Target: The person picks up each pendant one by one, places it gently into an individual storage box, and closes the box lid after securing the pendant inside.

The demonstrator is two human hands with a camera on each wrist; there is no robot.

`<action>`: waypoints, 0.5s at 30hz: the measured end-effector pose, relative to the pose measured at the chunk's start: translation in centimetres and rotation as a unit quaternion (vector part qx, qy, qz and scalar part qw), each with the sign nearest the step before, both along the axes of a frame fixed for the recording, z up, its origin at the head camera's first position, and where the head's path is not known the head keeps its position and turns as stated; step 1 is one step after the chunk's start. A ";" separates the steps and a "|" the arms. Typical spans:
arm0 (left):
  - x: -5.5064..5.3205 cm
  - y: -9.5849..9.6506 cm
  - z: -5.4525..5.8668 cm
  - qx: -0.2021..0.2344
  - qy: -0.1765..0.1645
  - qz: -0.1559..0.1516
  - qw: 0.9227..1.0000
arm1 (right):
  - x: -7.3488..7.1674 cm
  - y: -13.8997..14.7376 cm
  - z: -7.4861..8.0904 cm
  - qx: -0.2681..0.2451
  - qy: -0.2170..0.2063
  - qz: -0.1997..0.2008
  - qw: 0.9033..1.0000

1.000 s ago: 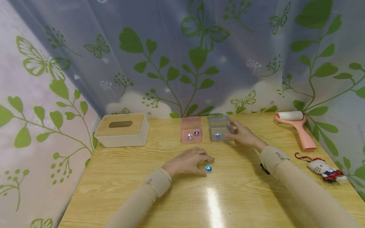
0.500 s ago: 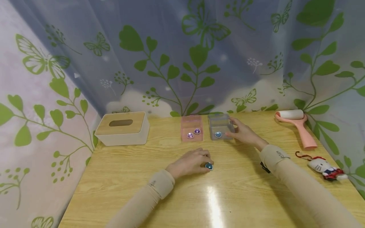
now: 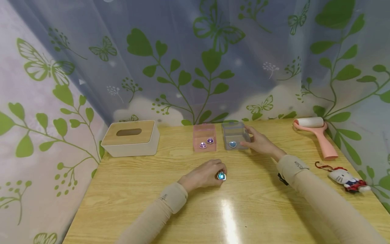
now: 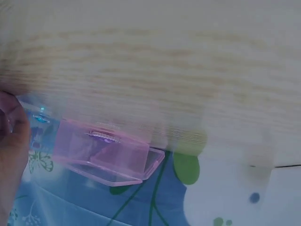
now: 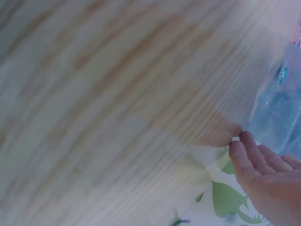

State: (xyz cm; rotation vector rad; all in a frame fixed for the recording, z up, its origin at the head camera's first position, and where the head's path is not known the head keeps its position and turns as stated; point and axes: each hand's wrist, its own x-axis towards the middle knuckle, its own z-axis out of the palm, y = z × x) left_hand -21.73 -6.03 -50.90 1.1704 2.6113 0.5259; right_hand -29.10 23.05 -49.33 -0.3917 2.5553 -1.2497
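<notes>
A blue heart-shaped gem (image 3: 221, 176) with a pale rim is pinched in the fingers of my left hand (image 3: 204, 174), over the table in front of two small clear boxes. My right hand (image 3: 260, 142) rests at the right side of the blue clear box (image 3: 237, 132), its fingers fairly straight in the right wrist view. Inside that box lies another blue heart gem (image 3: 233, 144). The pink clear box (image 3: 204, 130) beside it holds two purple gems (image 3: 210, 141). Both lids stand open at the back. The left wrist view shows only part of my left hand (image 4: 11, 150).
A tissue box (image 3: 131, 137) with a wooden top stands at the back left of the wooden table (image 3: 137, 193). A pink lint roller (image 3: 318, 135) and a plush cat keychain (image 3: 348, 181) lie on the right. A patterned curtain (image 3: 182, 61) hangs behind.
My left hand has closed its fingers on the blue gem, which lay flat on the table, and has tilted it up. My right hand stays at the blue box.
</notes>
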 end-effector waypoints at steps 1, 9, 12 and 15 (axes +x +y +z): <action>0.0 -0.1 0.1 0.007 -0.004 0.001 1.000 | 0.0 0.0 0.0 0.001 0.000 0.000 1.000; -0.9 -0.6 0.9 0.078 -0.034 0.037 0.996 | 0.1 0.0 0.3 0.007 -0.004 0.001 1.000; -1.4 -0.6 1.4 0.101 -0.051 0.064 0.991 | 0.1 0.0 0.3 0.009 -0.004 0.001 1.000; -2.1 -0.5 2.1 0.124 -0.070 0.083 0.986 | 0.1 -0.1 0.4 0.010 -0.001 0.004 1.000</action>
